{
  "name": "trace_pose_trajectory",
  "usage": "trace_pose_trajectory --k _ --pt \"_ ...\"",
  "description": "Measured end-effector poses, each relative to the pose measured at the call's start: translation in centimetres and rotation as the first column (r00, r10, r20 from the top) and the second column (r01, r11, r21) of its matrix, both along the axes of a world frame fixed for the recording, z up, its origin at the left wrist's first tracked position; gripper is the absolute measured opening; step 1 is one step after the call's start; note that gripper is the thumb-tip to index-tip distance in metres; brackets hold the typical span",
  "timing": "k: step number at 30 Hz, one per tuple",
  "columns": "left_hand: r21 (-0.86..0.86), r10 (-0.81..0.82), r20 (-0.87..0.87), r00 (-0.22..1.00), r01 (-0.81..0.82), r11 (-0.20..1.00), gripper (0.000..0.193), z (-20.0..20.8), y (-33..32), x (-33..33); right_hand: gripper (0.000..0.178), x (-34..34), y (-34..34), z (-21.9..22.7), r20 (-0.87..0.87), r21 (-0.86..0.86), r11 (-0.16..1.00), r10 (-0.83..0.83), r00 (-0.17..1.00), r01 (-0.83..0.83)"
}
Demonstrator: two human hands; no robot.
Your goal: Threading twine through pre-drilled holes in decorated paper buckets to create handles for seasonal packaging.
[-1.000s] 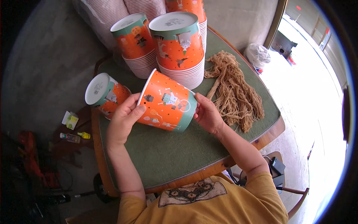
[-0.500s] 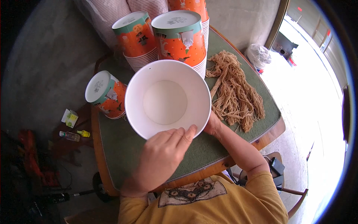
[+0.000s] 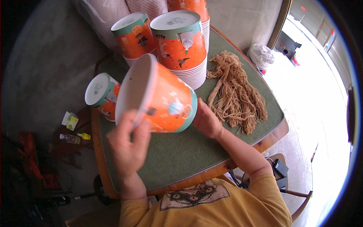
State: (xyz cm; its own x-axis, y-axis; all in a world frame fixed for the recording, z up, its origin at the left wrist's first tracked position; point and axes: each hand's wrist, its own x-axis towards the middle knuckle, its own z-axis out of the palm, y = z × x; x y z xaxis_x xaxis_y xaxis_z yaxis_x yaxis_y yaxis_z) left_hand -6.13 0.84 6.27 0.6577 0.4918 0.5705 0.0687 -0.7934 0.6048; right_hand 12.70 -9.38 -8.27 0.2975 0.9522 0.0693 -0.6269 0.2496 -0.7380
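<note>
A large orange paper bucket [image 3: 170, 100] with a green band round its base is tilted on its side above the table, its white mouth facing left. My left hand [image 3: 128, 142], blurred by motion, grips the rim at the lower left, thumb and fingers on either side of the wall. My right hand [image 3: 208, 121] holds the bucket at its base, with some fingers hidden behind it. Just beyond stands an upside-down stack of matching buckets [image 3: 181, 49], with a second stack [image 3: 137, 38] to its left. Another bucket pile [image 3: 104, 92] leans at the table's left edge.
A bundle of tan yarn strands [image 3: 238, 94] lies on the right of the green-topped table [image 3: 177, 159]. Plastic-wrapped bucket stacks [image 3: 107, 19] stand at the back. Small bottles [image 3: 72, 138] and a box [image 3: 70, 120] are at the left. A wooden chair [image 3: 298, 195] is at lower right.
The bucket has turned from mouth-up to sideways, its opening now facing left and its printed side showing. My left hand has moved left along with the rim; my right stays at the base.
</note>
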Motion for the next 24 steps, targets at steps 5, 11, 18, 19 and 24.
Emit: trace_pose_trajectory --k 5,11,18,19,24 --pt "-0.570 0.015 0.302 0.953 0.168 0.804 0.021 -1.7 6.4 0.2 0.064 -0.2 0.2 0.8 0.241 0.078 0.997 -0.042 0.970 0.024" --pt "-0.825 0.120 0.386 0.915 0.284 0.488 0.027 -3.9 10.7 1.0 0.068 -0.7 0.1 0.8 0.537 0.088 0.959 -0.273 0.798 0.269" --pt "-0.950 0.118 0.309 0.944 0.300 0.088 0.033 -8.7 13.8 2.7 0.066 -0.6 -0.4 1.4 0.742 0.307 0.889 -0.448 0.499 0.341" --pt "-0.958 0.131 0.279 0.951 0.267 0.107 0.032 -9.3 13.6 3.0 0.066 -0.6 -0.5 1.5 0.742 0.308 0.889 -0.448 0.499 0.340" --pt "-0.950 0.093 0.304 0.948 0.296 0.096 0.031 -12.2 14.8 3.1 0.059 -1.1 -0.9 2.1 0.825 0.377 0.851 -0.488 0.285 0.366"
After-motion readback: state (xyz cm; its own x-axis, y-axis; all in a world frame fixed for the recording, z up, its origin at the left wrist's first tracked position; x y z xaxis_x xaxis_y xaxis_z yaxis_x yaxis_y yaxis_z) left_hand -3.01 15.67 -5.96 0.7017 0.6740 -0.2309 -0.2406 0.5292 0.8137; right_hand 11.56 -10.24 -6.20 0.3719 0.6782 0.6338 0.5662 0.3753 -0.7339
